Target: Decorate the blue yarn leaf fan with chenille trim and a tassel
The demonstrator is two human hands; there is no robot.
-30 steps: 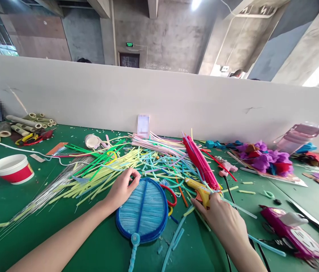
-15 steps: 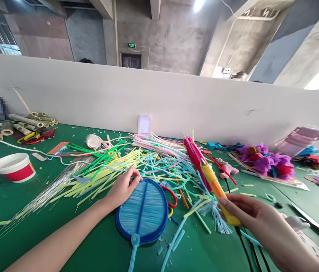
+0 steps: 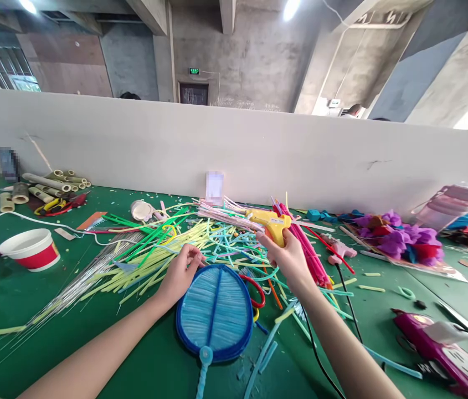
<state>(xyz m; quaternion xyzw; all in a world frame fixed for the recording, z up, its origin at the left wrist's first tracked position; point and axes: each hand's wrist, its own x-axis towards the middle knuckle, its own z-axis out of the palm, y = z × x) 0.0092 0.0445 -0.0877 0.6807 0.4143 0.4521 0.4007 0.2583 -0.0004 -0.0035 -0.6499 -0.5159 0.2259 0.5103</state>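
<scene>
A round blue hand fan (image 3: pixel 200 310) with a darker blue rim and a twisted light-blue handle lies flat in front of me. At its upper left edge, my left hand (image 3: pixel 180 277) has curled fingers with the tips pressed together. Whether they pinch the rim or something small cannot be made out. My right hand (image 3: pixel 289 257) is wrapped round the grip of a yellow hot glue gun (image 3: pixel 273 220), held up beyond the fan with its nozzle to the left. Beneath and behind it are loose pipe cleaners (image 3: pixel 192 235) in yellow, green, blue and pink.
A paper cup (image 3: pixel 30 249) and bamboo pieces (image 3: pixel 46 187) are at left. Bare wires (image 3: pixel 65 288) lie beside the yellow pipe cleaners. At right are a magenta power strip (image 3: pixel 445 346), purple flowers (image 3: pixel 395 238) and black cords (image 3: pixel 352 310). A white partition (image 3: pixel 154 144) borders the green table.
My right hand has carried the glue gun left and away from me, turning its nozzle leftward. The power strip is now uncovered. My left hand stays at the fan's edge; the view has shifted slightly.
</scene>
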